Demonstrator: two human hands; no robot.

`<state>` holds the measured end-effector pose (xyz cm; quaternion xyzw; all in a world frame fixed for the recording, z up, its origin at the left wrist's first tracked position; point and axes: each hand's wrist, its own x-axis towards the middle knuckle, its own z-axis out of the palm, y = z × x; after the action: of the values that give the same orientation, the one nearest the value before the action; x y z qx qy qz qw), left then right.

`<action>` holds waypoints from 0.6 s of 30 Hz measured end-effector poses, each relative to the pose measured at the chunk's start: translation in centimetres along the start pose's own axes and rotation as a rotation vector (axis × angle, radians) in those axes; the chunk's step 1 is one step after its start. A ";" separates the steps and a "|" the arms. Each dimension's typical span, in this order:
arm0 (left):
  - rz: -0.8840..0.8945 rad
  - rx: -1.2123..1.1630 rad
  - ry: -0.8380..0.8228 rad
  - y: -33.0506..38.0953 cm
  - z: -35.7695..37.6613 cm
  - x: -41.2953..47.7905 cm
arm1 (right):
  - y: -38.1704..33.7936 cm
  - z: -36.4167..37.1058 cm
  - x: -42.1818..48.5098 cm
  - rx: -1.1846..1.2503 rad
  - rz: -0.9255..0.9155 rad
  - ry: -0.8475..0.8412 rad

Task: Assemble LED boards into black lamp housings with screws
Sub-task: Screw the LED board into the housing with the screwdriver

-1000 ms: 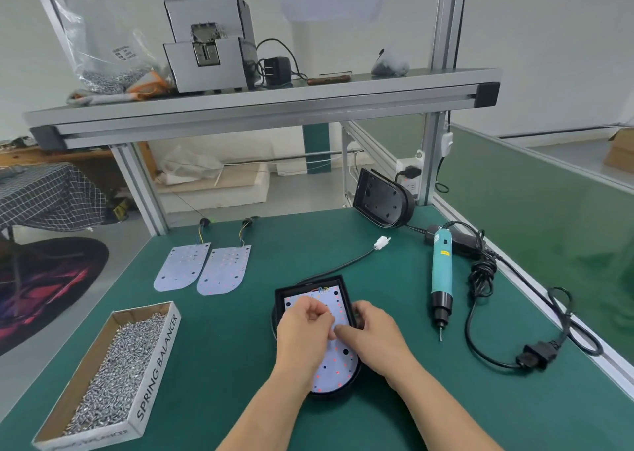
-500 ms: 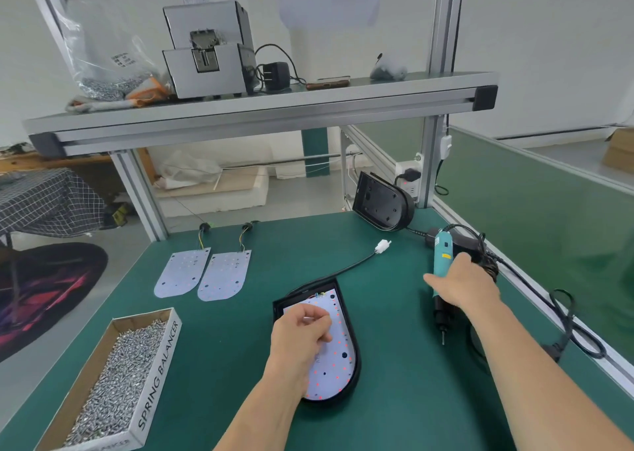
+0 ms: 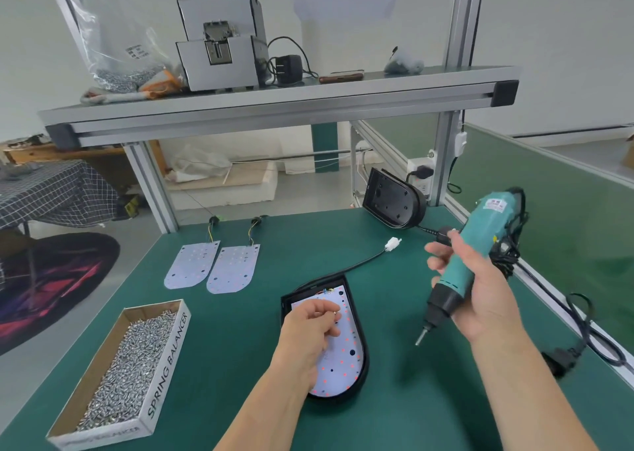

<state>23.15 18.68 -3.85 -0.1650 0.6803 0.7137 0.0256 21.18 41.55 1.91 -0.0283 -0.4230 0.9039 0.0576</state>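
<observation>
The LED board [image 3: 343, 358] lay inside the black lamp housing [image 3: 365, 364], which sat flat on the green counter [image 3: 240, 330] right in front of the person; the left hand [image 3: 310, 327] was over the top part of the board with its fingers curled, and finger and thumb pinched a tiny shiny bit that looked like a screw [image 3: 335, 312]; the right hand [image 3: 480, 292] was wrapped round the teal screwdriver [image 3: 480, 244] and held it up in the air to the right of the housing, tilted, with its tip [image 3: 419, 340] pointing down and well clear of the board; the screw was so small that it could slip from the fingers and roll away under the board or off across the counter; if the tilted tip came down crooked, the screw might go in slanted, or the tip might skid off and scratch the board or hit one of its little red dots; the board might also slide in the housing, since no screw could be seen holding it; the black cord [image 3: 507, 255] bunched behind the right hand could tug the tool sideways; the left hand hid the top left of the board, so the holes there could not be seen, and it was too hard to tell if any screws were already in; the near corner of the box [image 3: 168, 358] of screws was cut off at the bottom edge; the two spare boards [image 3: 192, 265] and the second housing [image 3: 391, 203] lay well apart, farther back.
</observation>
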 end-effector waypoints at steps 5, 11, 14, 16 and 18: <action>0.001 0.005 -0.010 0.0 0.1 0.0 | 0.8 4.8 -0.3 0.136 -0.046 0.127; 0.005 -0.012 -0.032 0.1 0.1 0.0 | 3.7 8.0 -0.2 0.023 -0.349 0.333; -0.003 -0.053 -0.051 0.3 0.0 0.0 | 4.4 8.7 -0.1 -0.036 -0.447 0.360; -0.010 -0.063 -0.059 0.4 0.0 0.0 | 4.7 8.9 -0.1 -0.077 -0.475 0.353; -0.012 -0.073 -0.067 0.4 -0.1 0.0 | 4.9 8.9 0.1 -0.099 -0.483 0.348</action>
<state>23.04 18.53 -3.50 -0.1458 0.6514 0.7431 0.0468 19.80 31.69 3.87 -0.0839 -0.4448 0.8239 0.3410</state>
